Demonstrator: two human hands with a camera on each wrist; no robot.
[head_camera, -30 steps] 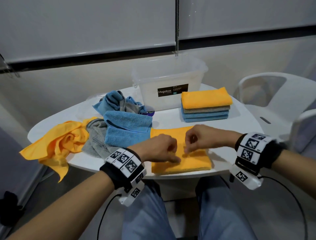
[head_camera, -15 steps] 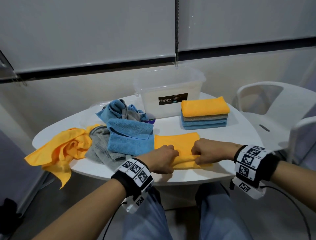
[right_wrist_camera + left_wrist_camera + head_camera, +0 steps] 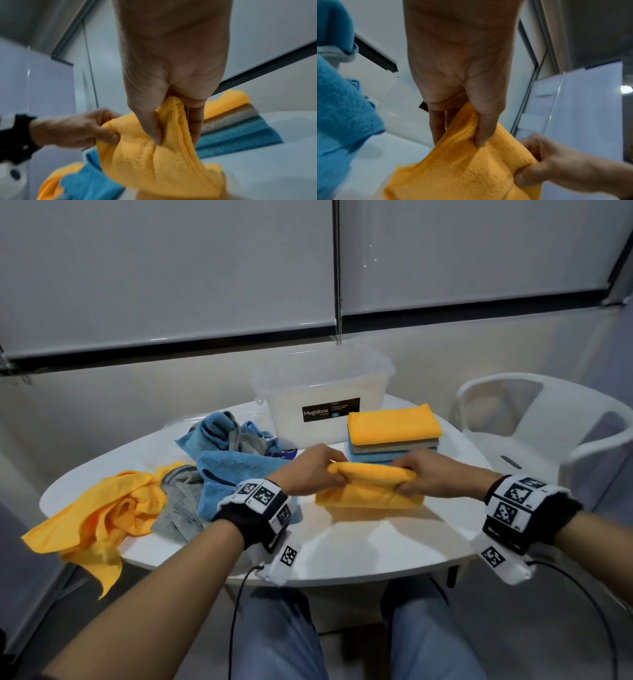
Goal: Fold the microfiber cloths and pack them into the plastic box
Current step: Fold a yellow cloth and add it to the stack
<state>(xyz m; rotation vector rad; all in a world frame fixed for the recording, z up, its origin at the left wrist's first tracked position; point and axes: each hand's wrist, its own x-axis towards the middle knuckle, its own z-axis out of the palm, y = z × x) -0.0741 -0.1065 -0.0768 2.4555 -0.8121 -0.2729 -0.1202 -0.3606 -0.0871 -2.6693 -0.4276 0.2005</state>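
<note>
An orange microfiber cloth lies half-folded in the middle of the white table. My left hand pinches its near edge at the left end and my right hand pinches the right end, both holding that edge up over the rest of the cloth. The clear plastic box, labelled Megabox, stands open at the back of the table. A stack of folded cloths, orange on top, sits right of the box.
Loose cloths lie at the left: a blue one, a grey one, an orange one hanging over the table edge, and a blue-grey heap behind. A white plastic chair stands at the right.
Both hands took hold of the orange cloth's near edge and have lifted it up and away from me, over the rest of the cloth. The head view has tilted down.
</note>
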